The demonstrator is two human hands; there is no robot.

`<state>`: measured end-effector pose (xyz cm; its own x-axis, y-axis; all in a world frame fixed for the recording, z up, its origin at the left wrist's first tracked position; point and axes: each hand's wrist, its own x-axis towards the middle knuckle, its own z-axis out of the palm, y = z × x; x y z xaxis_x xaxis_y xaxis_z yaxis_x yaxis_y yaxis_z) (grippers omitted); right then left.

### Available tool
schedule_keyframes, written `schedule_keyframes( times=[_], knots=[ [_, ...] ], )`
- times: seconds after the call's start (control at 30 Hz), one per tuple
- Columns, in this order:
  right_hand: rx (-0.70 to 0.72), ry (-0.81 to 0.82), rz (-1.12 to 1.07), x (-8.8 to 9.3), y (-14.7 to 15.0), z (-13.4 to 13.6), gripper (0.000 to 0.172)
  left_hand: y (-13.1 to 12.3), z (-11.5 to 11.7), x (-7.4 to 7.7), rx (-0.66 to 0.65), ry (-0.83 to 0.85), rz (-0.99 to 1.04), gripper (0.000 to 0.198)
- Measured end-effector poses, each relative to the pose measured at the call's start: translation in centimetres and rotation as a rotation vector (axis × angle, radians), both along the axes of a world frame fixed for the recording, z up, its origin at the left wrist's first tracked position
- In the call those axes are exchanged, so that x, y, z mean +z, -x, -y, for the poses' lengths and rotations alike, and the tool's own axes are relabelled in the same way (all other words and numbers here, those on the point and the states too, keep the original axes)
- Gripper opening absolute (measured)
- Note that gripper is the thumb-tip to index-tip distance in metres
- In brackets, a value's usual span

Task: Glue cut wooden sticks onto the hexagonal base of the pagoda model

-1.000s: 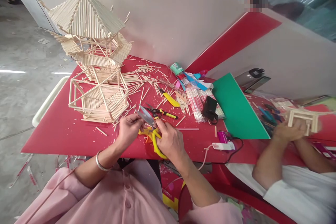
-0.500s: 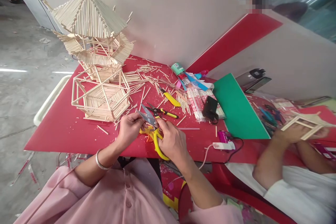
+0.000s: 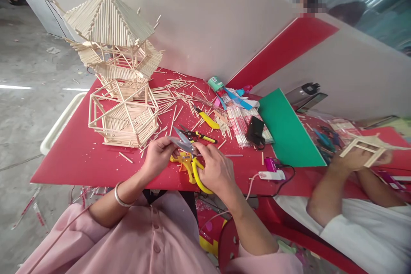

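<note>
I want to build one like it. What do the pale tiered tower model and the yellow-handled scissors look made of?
The pale tiered tower model: thin sticks, likely bare wood or bamboo, matte, straw-coloured. The yellow-handled scissors: shiny grey blades, seemingly steel; glossy handles, probably plastic.

Scissors (image 3: 192, 166): shiny bare-metal blades, glossy yellow plastic handles. Desk (image 3: 73, 160): smooth red top, slight sheen, littered with pale raw-wood sticks (image 3: 175, 94). Stick tower (image 3: 118, 64): same unpainted wood, matt, rough-looking. Green sheet (image 3: 289, 130): flat matt, paper or foam, unclear which. Bangle (image 3: 119, 197): polished metal. Pink shirt (image 3: 144, 244): soft matt cloth.
</note>
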<state>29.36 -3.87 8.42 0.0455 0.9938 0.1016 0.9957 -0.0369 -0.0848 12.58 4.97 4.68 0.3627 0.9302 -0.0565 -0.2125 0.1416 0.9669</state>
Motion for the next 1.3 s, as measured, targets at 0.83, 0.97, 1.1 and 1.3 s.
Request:
schedule_keyframes(
  times=[0.83, 0.97, 1.1, 1.3],
  knots=[
    [0.015, 0.084, -0.111, -0.3, 0.1, 0.6, 0.046, 0.8, -0.4, -0.6, -0.046, -0.262, -0.096, 0.014],
    [0.015, 0.075, -0.04, 0.0, 0.3, 0.5, 0.045, 1.0, -0.4, -0.3, -0.04, -0.204, -0.115, 0.013],
    [0.034, 0.048, -0.072, -0.5, 0.3, 0.7, 0.037, 1.0, -0.4, 0.0, -0.051, -0.145, -0.124, 0.012],
    [-0.085, 0.026, -0.059, -1.2, -1.9, -1.0, 0.034, 0.6, -0.4, 0.9, -0.098, 0.1, 0.024, 0.024]
  ],
)
